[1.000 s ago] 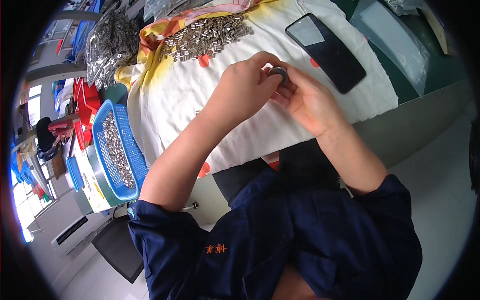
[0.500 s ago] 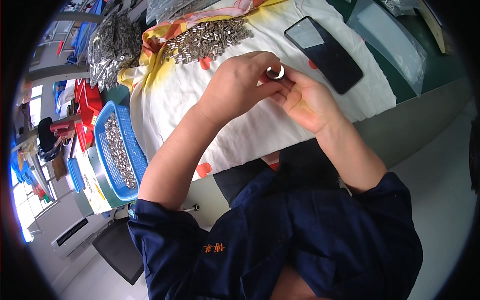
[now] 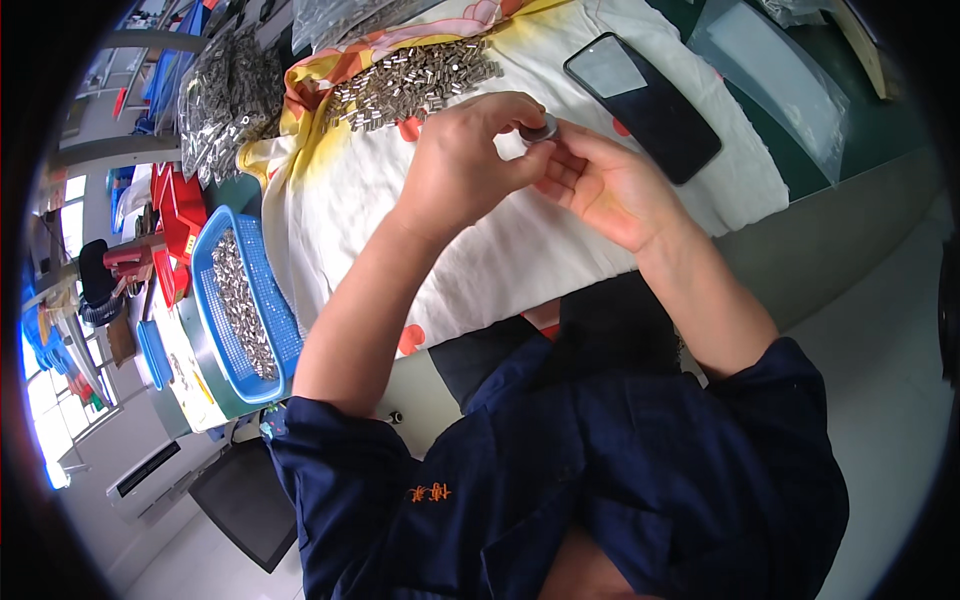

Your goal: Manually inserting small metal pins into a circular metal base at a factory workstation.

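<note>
Over the white cloth, my left hand pinches a small, round, grey metal ring between thumb and forefinger. My right hand is turned palm up. Its thumb reaches the ring's right side, and its fingers curl in below, partly hidden behind my left thumb. Both hands meet at the ring, which is tilted so that its bore hardly shows. Just beyond my left hand lies a heap of small metal cylinders on the cloth.
The white cloth with red and yellow patterns covers the green table. A black phone lies right of my hands. At the left stands a blue basket of metal pieces, with a clear bag of parts behind it. A flat plastic bag lies far right.
Both hands have shifted slightly up and left with the ring. The ring has turned: its bright open bore showed before, and now a grey face shows.
</note>
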`<state>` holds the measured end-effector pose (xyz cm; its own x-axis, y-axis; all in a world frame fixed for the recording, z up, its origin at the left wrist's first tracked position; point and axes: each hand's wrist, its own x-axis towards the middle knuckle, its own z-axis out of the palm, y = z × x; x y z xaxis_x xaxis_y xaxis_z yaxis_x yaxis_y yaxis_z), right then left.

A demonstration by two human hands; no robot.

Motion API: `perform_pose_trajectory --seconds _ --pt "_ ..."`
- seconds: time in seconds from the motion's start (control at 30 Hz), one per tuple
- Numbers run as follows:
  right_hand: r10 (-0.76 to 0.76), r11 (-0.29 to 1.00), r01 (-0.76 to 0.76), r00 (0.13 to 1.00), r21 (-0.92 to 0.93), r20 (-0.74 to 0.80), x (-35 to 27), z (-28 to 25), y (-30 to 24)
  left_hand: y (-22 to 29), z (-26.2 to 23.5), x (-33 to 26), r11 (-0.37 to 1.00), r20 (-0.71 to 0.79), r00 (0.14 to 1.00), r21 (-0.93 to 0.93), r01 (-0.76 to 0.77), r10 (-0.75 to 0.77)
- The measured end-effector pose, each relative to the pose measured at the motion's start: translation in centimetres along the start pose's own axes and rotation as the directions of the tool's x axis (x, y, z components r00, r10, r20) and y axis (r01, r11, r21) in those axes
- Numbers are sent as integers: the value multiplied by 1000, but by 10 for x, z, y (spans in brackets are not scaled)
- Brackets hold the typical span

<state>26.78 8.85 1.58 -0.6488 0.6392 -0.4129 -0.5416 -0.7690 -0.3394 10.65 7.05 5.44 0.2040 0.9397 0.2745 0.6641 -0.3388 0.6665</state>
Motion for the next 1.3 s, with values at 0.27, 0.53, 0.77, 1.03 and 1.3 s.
perform_pose_trajectory --seconds 0.27,0.53,0.77,1.03,1.3 --pt "-85 992 94 990 -79 115 3 -15 -1 2 22 -17 844 -124 956 -510 168 -265" --pt "-508 -48 342 800 -938 318 -1 7 -41 4 8 -36 361 -127 840 -929 86 -528" --pt "-445 -891 -125 432 -436 785 103 -13 -186 0 -15 -65 166 -30 809 -982 85 -588" --pt "-601 -788 -164 416 -593 683 72 -5 -175 -34 -56 -112 148 -97 750 -989 1 -655" --pt "-363 -930 -295 642 -220 675 115 -21 -199 -49 -54 -100 108 -38 726 -993 51 -687"
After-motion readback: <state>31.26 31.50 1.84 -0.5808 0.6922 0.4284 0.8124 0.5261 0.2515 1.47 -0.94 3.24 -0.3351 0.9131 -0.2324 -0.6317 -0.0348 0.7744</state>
